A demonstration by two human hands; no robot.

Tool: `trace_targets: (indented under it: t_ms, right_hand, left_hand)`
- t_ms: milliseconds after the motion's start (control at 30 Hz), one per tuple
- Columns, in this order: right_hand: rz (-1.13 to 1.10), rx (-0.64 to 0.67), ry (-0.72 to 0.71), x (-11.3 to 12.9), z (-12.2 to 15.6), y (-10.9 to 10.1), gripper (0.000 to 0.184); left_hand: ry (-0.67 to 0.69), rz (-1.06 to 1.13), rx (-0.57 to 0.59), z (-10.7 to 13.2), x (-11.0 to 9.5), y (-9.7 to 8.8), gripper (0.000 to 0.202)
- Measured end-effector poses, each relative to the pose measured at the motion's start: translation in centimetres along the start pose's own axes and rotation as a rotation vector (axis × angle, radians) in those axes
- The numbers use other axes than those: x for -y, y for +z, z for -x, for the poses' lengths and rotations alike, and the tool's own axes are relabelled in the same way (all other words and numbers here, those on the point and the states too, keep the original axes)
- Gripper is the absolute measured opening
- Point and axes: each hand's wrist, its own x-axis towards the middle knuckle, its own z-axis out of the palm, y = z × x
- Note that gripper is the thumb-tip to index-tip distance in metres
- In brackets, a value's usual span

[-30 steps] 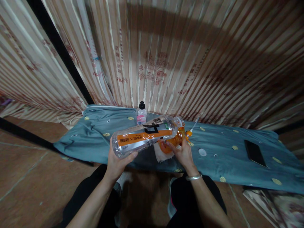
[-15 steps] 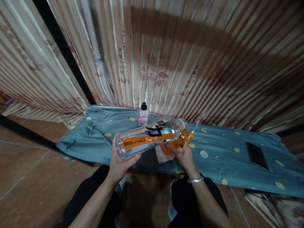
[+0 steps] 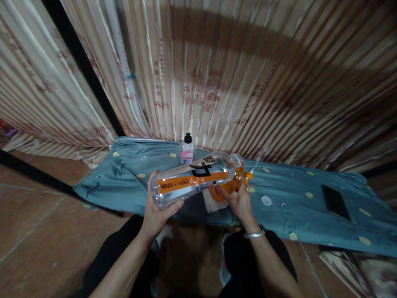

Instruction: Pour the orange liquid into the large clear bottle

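Observation:
My left hand (image 3: 156, 211) is closed round the base of a large clear plastic bottle (image 3: 194, 179) with an orange and black label. The bottle lies tipped almost flat, its open mouth to the right over a small orange container (image 3: 228, 187). My right hand (image 3: 238, 202) grips that orange container, which stands on a folded whitish cloth (image 3: 209, 203) on the blue-grey sheet (image 3: 130, 178). A white bottle cap (image 3: 266, 200) lies on the sheet just right of my right hand.
A small bottle with a black cap and pink label (image 3: 186, 152) stands behind the big bottle. An orange-tipped thin tool (image 3: 252, 170) lies by the container. A black phone (image 3: 335, 203) rests far right. Striped curtains (image 3: 217, 74) hang behind; tiled floor (image 3: 37, 240) lies to the left.
The view has shifted slightly. The bottle's mouth end sits a little higher than a second ago. Both hands keep their grips.

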Motion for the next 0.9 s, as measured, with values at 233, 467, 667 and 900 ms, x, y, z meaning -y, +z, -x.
trace_targets:
  t_ms: [233,467,667,900]
  right_hand:
    - [-0.003,-0.013,-0.007,0.2,0.1,0.1,0.097]
    - [0.011,-0.01,-0.008,0.2,0.1,0.2,0.101]
    - [0.032,-0.024,0.001,0.2,0.2,0.3,0.102]
    - [0.047,-0.028,-0.002,-0.2,0.3,0.3,0.107]
  left_hand:
    - [0.022,0.016,-0.028,0.3,-0.4,0.2,0.132]
    - [0.015,-0.006,-0.022,-0.1,-0.6,-0.5,0.136]
    - [0.057,-0.016,-0.04,0.2,-1.0,-0.1,0.13]
    - [0.061,-0.074,0.008,-0.6,-0.9,-0.7,0.13]
